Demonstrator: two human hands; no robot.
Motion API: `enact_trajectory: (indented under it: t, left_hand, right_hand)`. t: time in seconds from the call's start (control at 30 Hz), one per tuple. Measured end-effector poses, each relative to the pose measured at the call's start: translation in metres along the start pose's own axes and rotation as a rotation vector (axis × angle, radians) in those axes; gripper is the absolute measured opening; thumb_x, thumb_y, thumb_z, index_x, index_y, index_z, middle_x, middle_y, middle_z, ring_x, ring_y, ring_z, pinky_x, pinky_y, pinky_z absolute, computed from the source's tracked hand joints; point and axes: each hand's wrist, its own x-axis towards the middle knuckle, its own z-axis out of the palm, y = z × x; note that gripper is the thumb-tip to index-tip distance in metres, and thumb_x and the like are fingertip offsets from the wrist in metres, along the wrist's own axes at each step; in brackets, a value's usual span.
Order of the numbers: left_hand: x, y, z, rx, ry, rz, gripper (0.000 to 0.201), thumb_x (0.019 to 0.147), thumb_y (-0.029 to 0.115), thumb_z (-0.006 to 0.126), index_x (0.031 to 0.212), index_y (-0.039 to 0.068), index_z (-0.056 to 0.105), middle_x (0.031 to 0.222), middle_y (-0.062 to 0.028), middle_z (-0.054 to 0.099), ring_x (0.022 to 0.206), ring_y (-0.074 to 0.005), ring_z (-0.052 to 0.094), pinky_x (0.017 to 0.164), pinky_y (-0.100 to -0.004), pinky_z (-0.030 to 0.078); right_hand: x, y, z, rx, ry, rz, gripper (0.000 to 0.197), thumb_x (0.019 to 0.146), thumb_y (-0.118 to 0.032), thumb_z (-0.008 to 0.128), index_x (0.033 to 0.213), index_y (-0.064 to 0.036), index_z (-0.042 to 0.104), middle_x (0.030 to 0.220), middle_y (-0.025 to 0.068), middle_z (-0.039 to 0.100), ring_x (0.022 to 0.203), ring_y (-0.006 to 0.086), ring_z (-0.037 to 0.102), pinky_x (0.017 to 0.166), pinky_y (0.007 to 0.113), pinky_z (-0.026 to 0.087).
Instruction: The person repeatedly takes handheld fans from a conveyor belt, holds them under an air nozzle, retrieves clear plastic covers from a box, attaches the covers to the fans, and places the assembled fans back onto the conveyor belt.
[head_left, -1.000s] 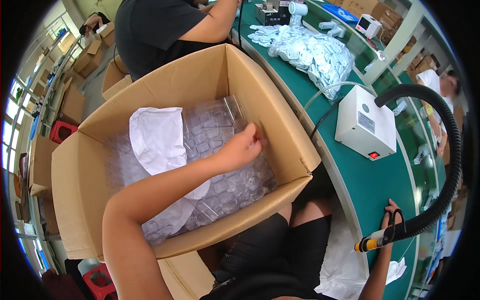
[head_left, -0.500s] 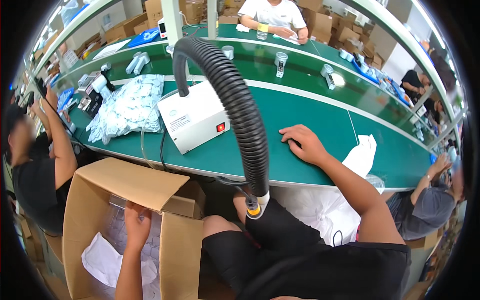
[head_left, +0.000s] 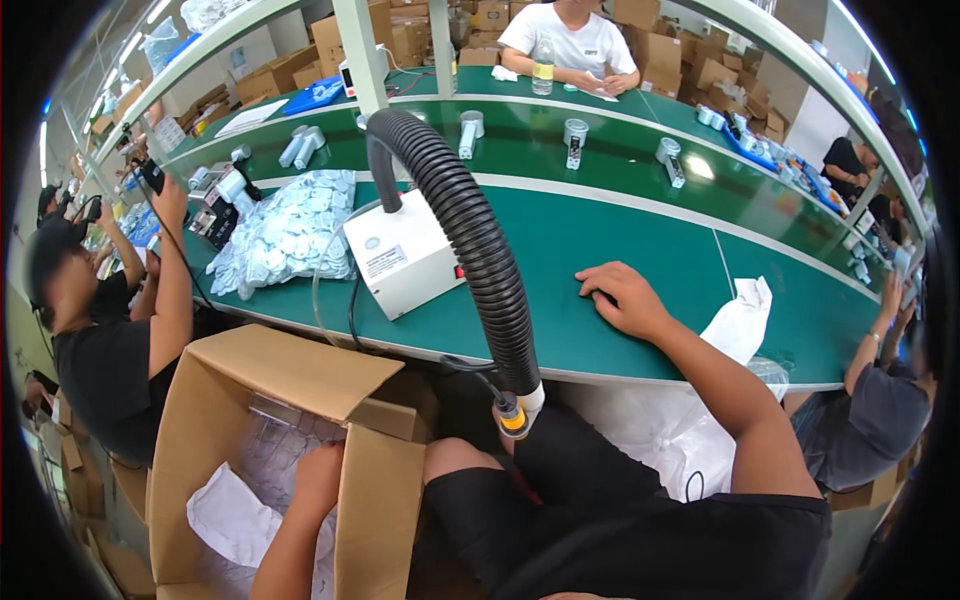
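My left hand (head_left: 318,478) is inside an open cardboard box (head_left: 375,500), close to the box's right wall. Its back faces up and its fingers are hidden, so any hold is unclear. Clear plastic pieces (head_left: 272,455) lie in the box beside it, with a crumpled white sheet or bag (head_left: 228,515) on top. On the green tabletop rests my right hand (head_left: 628,300), palm down, its fingers loosely stretched and nothing in them. To its right lies a white paper or bag (head_left: 738,325).
A thick black corrugated hose (head_left: 480,240) arches from a white machine (head_left: 400,260) down before my lap. A bag of pale blue pieces (head_left: 290,235) sits left of the machine. Handheld blue-white devices (head_left: 575,142) stand on the far strip. Co-workers sit opposite and on both sides.
My left hand has moved from near the box's back edge deeper in and toward its right wall. My right hand stays on the table. The whole view has shifted slightly.
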Motion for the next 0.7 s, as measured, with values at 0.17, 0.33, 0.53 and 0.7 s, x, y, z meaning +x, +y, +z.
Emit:
enact_trajectory:
  t: [0.17,0.33,0.53,0.7]
  left_hand:
    - [0.001,-0.004,0.005,-0.032,-0.01,0.04,0.022,0.083,0.023,0.058,0.091,0.004,0.066,0.089,-0.0197,0.067,0.078,-0.0418,0.065,0.066,-0.0485,0.053]
    - [0.004,-0.015,0.031,-0.095,0.041,0.062,0.023,0.082,0.024,0.06,0.09,0.004,0.068,0.09,-0.0198,0.067,0.079,-0.0414,0.065,0.066,-0.0491,0.052]
    - [0.013,-0.013,0.011,-0.435,0.391,0.164,0.014,0.081,0.016,0.06,0.082,0.004,0.067,0.088,-0.0184,0.066,0.078,-0.0398,0.064,0.068,-0.0449,0.051]
    - [0.007,-0.013,-0.042,-1.25,0.509,-0.111,0.011,0.086,0.007,0.055,0.076,0.006,0.051,0.072,-0.0031,0.055,0.069,-0.0129,0.05,0.065,-0.0283,0.045]
  right_hand:
    - [-0.003,0.002,-0.001,0.015,0.011,-0.017,0.015,0.078,0.0,0.058,0.09,-0.0074,0.064,0.111,0.0069,0.069,0.102,0.0272,0.062,0.089,0.039,0.049]
    - [-0.001,-0.001,-0.002,-0.01,0.003,-0.004,0.017,0.077,0.0,0.058,0.091,-0.0074,0.064,0.11,0.0073,0.069,0.101,0.0282,0.062,0.089,0.039,0.049]
    - [0.003,-0.001,0.001,0.014,-0.004,-0.012,0.019,0.076,0.004,0.058,0.091,-0.006,0.063,0.111,0.0091,0.068,0.102,0.0288,0.061,0.09,0.039,0.048]
    - [0.001,-0.005,-0.001,-0.021,0.008,0.029,0.015,0.078,0.0,0.058,0.091,-0.0062,0.064,0.11,0.0077,0.069,0.101,0.0284,0.062,0.09,0.039,0.049]
